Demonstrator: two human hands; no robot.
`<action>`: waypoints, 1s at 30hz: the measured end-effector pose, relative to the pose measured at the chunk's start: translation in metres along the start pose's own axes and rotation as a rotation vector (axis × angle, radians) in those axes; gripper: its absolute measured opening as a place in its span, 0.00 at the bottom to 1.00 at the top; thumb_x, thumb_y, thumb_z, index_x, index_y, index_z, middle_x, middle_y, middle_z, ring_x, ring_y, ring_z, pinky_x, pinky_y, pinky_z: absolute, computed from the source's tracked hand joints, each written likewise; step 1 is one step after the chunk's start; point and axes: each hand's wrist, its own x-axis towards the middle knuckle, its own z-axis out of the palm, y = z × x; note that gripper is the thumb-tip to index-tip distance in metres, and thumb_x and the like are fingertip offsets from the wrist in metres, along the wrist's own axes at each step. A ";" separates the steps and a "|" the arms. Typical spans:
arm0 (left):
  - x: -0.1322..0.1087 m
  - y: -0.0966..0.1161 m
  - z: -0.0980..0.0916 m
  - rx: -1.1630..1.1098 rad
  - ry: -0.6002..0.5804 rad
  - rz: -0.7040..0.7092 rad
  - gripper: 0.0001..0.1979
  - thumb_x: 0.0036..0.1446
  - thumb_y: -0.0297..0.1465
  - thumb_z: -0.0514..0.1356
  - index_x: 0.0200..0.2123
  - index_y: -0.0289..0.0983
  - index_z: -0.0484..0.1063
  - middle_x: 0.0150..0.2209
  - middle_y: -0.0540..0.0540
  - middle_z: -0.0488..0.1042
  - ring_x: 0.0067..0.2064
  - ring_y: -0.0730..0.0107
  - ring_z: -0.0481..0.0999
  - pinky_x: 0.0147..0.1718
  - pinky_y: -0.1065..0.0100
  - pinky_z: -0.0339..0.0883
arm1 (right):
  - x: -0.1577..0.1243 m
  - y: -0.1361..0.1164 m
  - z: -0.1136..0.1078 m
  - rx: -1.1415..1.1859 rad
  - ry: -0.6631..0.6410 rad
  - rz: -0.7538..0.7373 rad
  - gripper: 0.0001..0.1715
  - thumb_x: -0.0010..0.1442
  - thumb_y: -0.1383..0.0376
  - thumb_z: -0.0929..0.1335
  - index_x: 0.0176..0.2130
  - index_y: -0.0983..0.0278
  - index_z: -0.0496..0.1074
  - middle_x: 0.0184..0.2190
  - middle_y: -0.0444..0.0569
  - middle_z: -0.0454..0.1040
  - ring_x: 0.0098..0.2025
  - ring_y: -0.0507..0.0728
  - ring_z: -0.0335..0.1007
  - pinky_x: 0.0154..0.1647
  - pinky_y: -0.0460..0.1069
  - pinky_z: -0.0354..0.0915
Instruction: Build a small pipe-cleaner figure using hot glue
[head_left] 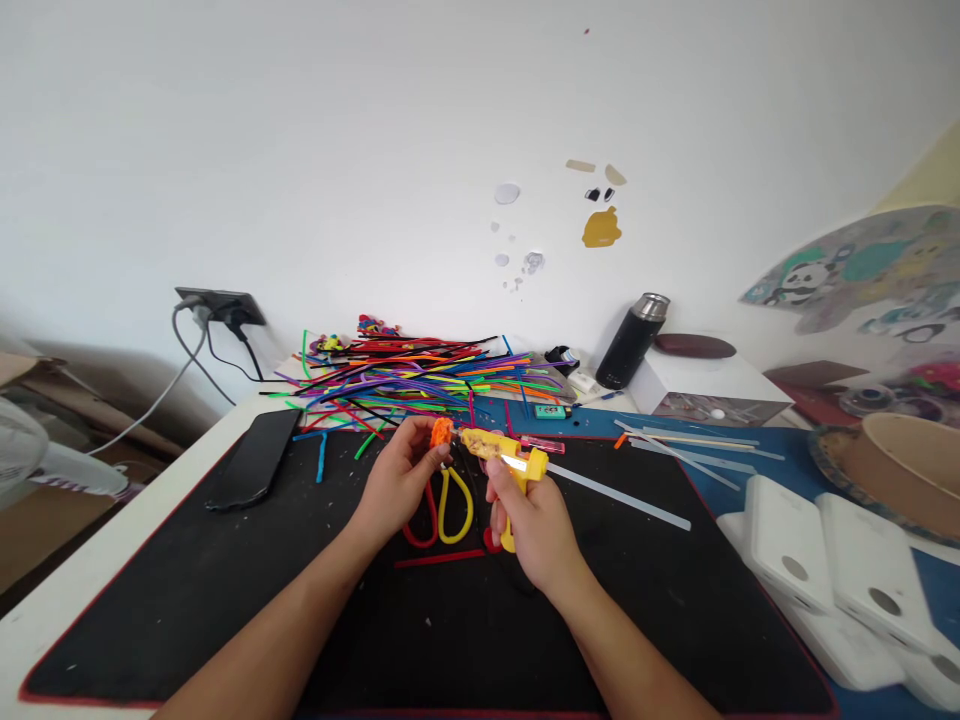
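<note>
Over the middle of the black mat (187,580) on the surface (112,540), the left hand (401,478) pinches a small orange fuzzy piece (442,431) between its fingertips. The right hand (529,520) is clamped around the grip of a yellow glue gun (510,458), nozzle right at the piece — a gluing step, by the look of it. Scissors (442,505) lie just beneath and pipe cleaners (420,375) are heaped along the far edge; the next move, I'd judge, calls for a gentle trigger squeeze — and fingertips kept off the hot tip.
</note>
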 end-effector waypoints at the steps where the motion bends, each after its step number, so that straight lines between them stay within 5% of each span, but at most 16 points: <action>1: 0.000 0.000 0.000 -0.001 0.001 0.001 0.13 0.62 0.39 0.65 0.45 0.41 0.69 0.39 0.49 0.78 0.39 0.66 0.78 0.42 0.63 0.74 | 0.000 -0.001 0.000 -0.008 0.003 -0.002 0.37 0.61 0.33 0.66 0.26 0.61 0.68 0.11 0.41 0.65 0.15 0.52 0.64 0.20 0.46 0.59; 30: -0.002 -0.005 -0.004 0.303 0.039 0.048 0.10 0.62 0.35 0.64 0.46 0.43 0.72 0.42 0.49 0.78 0.43 0.62 0.79 0.46 0.62 0.71 | 0.001 0.003 0.000 -0.004 -0.004 0.016 0.38 0.60 0.31 0.65 0.26 0.61 0.67 0.11 0.40 0.64 0.14 0.52 0.64 0.19 0.46 0.59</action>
